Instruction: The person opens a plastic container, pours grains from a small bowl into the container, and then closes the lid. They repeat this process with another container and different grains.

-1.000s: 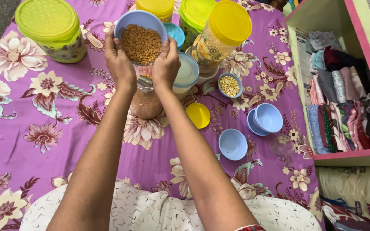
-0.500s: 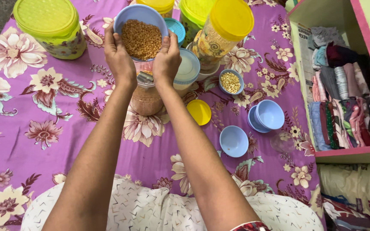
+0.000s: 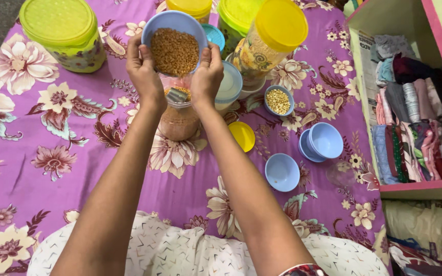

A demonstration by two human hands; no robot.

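Both hands hold a light blue bowl (image 3: pixel 176 25) full of brown lentils, raised and tipped toward me. My left hand (image 3: pixel 142 69) grips its left rim and my right hand (image 3: pixel 208 71) grips its right rim. Directly below the bowl stands an open clear jar (image 3: pixel 178 117) partly filled with the same lentils, with a small metal scoop (image 3: pixel 176 95) resting inside it. The jar's yellow lid (image 3: pixel 242 136) lies on the cloth to its right.
A purple floral cloth (image 3: pixel 37 168) covers the floor. Large yellow-lidded and green-lidded containers (image 3: pixel 62 33) stand at the back. A small bowl of pale pulses (image 3: pixel 278 100), empty blue bowls (image 3: pixel 282 171) and stacked ones (image 3: pixel 323 141) lie right. A shelf of folded clothes (image 3: pixel 415 107) stands far right.
The bowl of lentils has stayed over the jar, shifting only slightly lower and nearer its mouth. Both hands keep the same grip.
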